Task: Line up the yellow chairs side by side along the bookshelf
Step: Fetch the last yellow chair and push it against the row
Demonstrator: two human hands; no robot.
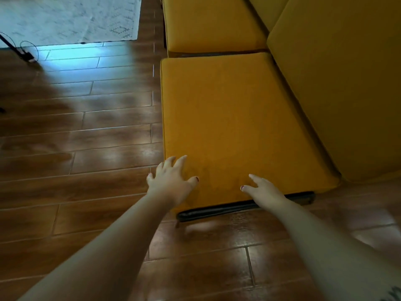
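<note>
A yellow cushioned chair (227,118) stands in front of me, its back cushion (347,94) to the right and a dark frame under its near side. A second yellow chair (208,20) stands just beyond it, side by side, with a narrow gap between the seats. My left hand (171,181) has its fingers spread over the near left corner of the closer seat. My right hand (263,191) lies at the near edge of that seat with fingers extended. Neither hand holds anything. No bookshelf is in view.
Brown wooden floorboards (86,137) spread to the left and in front of the chairs. A pale patterned rug (65,16) lies at the top left. A thin black stand leg with a cable (23,52) sits on the floor by the rug's edge.
</note>
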